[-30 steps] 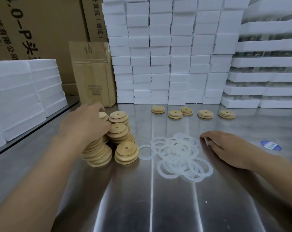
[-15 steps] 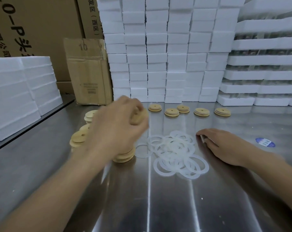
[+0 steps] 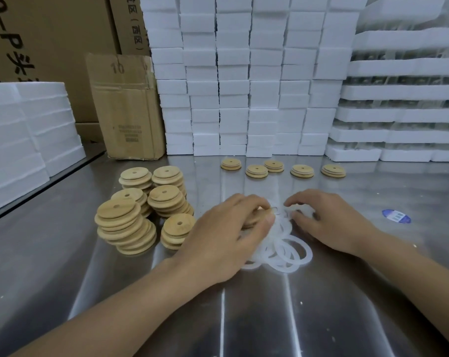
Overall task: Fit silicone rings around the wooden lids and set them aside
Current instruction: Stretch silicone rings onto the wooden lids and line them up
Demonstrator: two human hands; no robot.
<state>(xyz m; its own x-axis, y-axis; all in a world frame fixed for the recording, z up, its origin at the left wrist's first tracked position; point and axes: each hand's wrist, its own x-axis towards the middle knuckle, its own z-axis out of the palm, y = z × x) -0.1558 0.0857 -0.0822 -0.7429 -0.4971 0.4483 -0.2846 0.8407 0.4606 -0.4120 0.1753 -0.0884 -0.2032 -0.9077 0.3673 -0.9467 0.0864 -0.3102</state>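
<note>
In the middle of the steel table (image 3: 244,318), just right of the stacked lids (image 3: 141,210), your left hand (image 3: 228,228) has its fingers curled round one wooden lid (image 3: 254,218). It holds the lid low over the left edge of the heap of silicone rings (image 3: 287,251). Your right hand (image 3: 329,220) sits on the far-right side of that heap with its fingertips (image 3: 291,202) bent down into the rings. They are blurred there, so I cannot tell whether you have one pinched or are only touching them.

The likeliest trouble is the heap itself. The rings overlap and lie tangled, so pulling on one will probably drag up two or three, or flick a loose one across the table. Separate a single ring before you lift.

The lid is mostly hidden under your fingers. If they cover its edge while the ring goes on, the ring may seat twisted or only part way round.

Mind your left wrist as well. The nearest stack is just beside it and the stacks further left lean unevenly, so a sideways nudge could spill them. The finished lids (image 3: 273,166) in the far row are well apart from your hands and look safe.
</note>
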